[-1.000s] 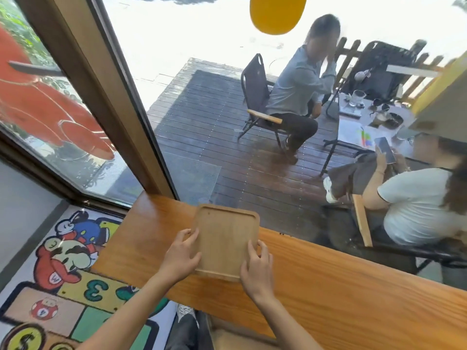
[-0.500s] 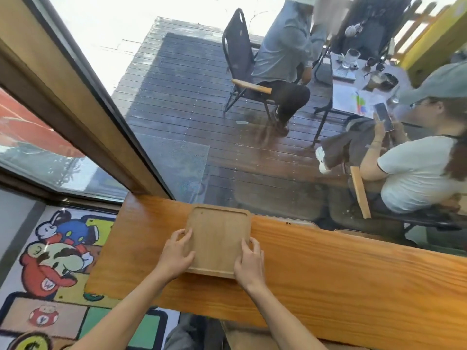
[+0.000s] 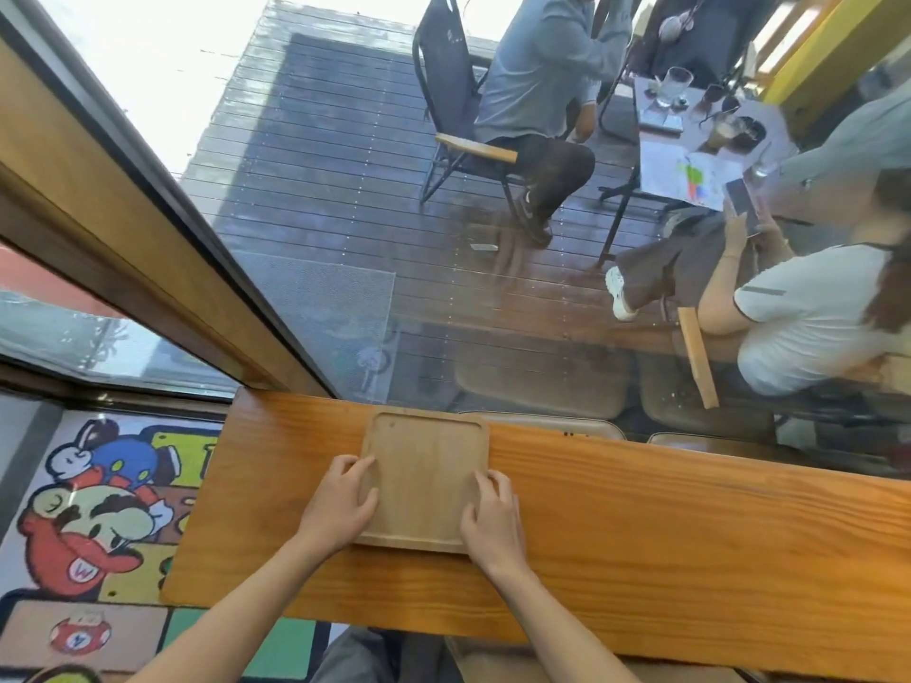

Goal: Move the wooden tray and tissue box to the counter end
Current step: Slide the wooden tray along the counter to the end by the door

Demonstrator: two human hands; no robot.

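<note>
Wooden tray (image 3: 426, 480) lies flat on the counter (image 3: 690, 544), near its left end, far edge close to the window glass (image 3: 345, 239). Left hand (image 3: 340, 505) presses on the tray's left rim, fingers over the lip; right hand (image 3: 490, 517) does the same on the right rim near the front corner. Both look like a light two-sided hold on the tray, not a full clench, tray not lifted as far as I can tell

Tissue box not in view, so that half of the task can't be checked here

Risks, as a guess: left of the grip the counter ends soon, with the cartoon floor mat (image 3: 98, 510) below; a push too far left could send the tray over that edge. Beyond the grip the glass is close, so a forward shove could knock the tray against it. Grip sits at the near half only, so lifting could tip the far edge down

Around: counter right of the grip is bare, nothing blocks a slide. Behind the glass, two people sit at an outdoor table (image 3: 700, 140) on the wooden deck, not in the way
</note>
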